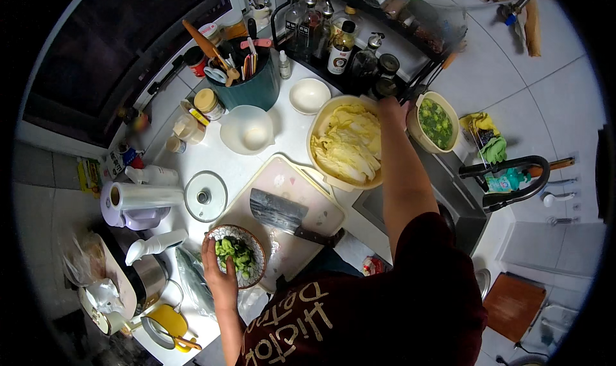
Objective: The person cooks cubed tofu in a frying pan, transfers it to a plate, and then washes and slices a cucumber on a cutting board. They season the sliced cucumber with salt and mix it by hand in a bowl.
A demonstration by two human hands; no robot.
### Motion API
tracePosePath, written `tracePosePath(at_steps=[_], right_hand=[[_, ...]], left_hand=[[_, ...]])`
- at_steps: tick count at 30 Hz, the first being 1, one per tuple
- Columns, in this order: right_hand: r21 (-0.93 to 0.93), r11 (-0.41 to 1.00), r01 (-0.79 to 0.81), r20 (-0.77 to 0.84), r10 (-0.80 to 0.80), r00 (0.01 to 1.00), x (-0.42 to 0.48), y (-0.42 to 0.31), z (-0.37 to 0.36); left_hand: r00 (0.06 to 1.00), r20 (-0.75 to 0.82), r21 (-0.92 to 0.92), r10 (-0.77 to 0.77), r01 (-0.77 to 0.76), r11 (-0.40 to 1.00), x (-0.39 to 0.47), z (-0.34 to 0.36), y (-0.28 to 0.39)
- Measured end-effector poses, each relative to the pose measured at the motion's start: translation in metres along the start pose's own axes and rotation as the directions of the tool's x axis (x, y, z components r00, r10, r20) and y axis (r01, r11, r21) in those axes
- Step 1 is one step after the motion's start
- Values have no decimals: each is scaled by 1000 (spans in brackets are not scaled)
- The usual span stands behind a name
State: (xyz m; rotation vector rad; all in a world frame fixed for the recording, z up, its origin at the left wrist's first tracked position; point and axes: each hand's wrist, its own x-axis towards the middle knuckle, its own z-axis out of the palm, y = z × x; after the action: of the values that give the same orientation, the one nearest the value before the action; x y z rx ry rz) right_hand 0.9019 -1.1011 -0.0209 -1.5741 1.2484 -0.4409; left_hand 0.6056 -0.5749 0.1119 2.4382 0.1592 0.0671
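Note:
My left hand [220, 274] is at the near-left rim of a patterned bowl [260, 255], fingers along its edge and thumb over the inside. Chopped green vegetable pieces [236, 253], cucumber by their look, lie in the bowl. It stands against the left edge of a pale cutting board [269, 183], where a cleaver [278, 211] rests flat, its handle towards me. My right arm reaches across a cream basin [320, 168] of napa cabbage leaves [349, 144]. My right hand [392, 111] is at that basin's far right rim; its fingers are hidden.
A second basin [414, 130] holds broccoli [434, 123] in water beside the sink [462, 197]. Behind stand a white bowl [310, 96], a translucent mixing bowl [246, 130], a green utensil holder [248, 91] and a bottle rack [414, 84]. A glass lid [206, 196] lies left.

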Motion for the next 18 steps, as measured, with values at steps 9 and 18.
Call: tracePosePath(at_steps=[9, 18], right_hand=[[673, 369, -641, 500, 412, 762, 20, -24, 37], [723, 424, -545, 486, 247, 838, 146, 36, 68]], left_hand=[[998, -5, -7, -65, 65, 998, -5, -9, 6], [999, 29, 6, -17, 17, 1000, 8, -2, 9]])
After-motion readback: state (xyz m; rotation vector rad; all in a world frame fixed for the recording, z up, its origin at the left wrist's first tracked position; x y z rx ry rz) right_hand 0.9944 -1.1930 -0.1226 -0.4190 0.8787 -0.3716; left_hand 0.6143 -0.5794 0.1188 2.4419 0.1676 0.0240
